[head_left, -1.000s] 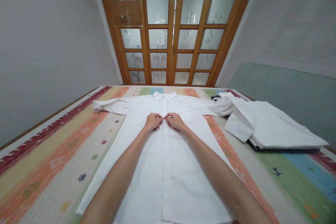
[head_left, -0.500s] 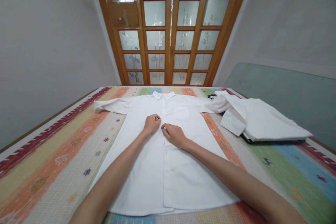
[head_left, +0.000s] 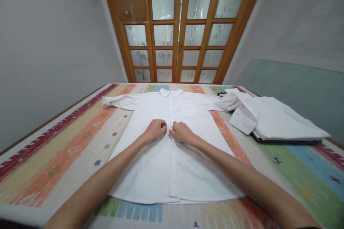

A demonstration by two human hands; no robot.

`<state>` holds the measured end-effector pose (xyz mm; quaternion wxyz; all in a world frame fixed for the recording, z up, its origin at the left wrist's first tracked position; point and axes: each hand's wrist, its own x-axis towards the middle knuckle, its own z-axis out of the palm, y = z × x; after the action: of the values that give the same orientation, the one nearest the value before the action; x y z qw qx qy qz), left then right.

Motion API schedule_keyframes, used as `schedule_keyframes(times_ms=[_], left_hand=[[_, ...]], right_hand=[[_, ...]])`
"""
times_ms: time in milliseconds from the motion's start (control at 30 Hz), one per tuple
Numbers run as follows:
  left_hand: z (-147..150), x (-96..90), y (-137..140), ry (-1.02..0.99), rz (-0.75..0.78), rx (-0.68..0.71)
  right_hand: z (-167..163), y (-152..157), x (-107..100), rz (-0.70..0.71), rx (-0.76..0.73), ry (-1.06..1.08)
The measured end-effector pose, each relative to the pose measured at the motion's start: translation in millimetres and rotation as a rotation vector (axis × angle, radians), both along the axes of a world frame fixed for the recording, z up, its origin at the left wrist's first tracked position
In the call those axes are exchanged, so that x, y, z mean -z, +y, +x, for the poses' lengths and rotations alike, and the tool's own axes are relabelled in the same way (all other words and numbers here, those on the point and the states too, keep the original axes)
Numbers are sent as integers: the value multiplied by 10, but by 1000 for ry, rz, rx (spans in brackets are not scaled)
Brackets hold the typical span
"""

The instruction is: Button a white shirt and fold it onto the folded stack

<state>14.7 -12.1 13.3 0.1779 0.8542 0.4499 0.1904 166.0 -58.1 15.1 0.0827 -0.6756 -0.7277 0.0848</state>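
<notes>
A white long-sleeved shirt [head_left: 150,164] lies front side up, its collar at the far end and its sleeves stretched out to both sides. Along its middle runs the button placket. My left hand [head_left: 156,129] is at the left of the placket, fingers curled and pinched at the cloth. Just across from it, my right hand [head_left: 181,132] pinches the placket edge with thumb and fingers. The cloth rises slightly between the two hands. Any button under the fingertips is too small to make out.
A striped, patterned cloth [head_left: 80,139] covers the bed or table. To the right lies a stack of folded white garments [head_left: 287,118] with dark cloth beneath; the shirt's right sleeve reaches it. Walls flank both sides, and a wooden glass-paned door [head_left: 178,35] stands beyond.
The camera view has shifted slightly. Both hands stay at the placket, my left hand turned a little and lower on the shirt. The shirt's lower hem has been drawn up a little.
</notes>
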Motion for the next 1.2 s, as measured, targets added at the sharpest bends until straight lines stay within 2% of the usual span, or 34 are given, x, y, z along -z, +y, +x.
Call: schedule_keyframes(times_ms=[133,300,433,567,700,900,1200], left_hand=[[-22,-11,-103,3,0,66],[41,19,-183,-12,35,88],[101,33,-184,-30,29,118],[129,59,-125,-62,-5,102],[153,48,-88,-80,-110,46],[213,-31,-173,-69,-331,-71],[277,-48,-176,32,-232,-110]], right_hand=[[129,39,31,-14,-40,253],[290,19,100,-216,3,698],[333,18,156,-296,24,912],[328,18,163,-316,18,984],[320,6,127,-316,25,1004],[334,24,127,-348,26,1030],[385,69,180,-398,-4,1072]])
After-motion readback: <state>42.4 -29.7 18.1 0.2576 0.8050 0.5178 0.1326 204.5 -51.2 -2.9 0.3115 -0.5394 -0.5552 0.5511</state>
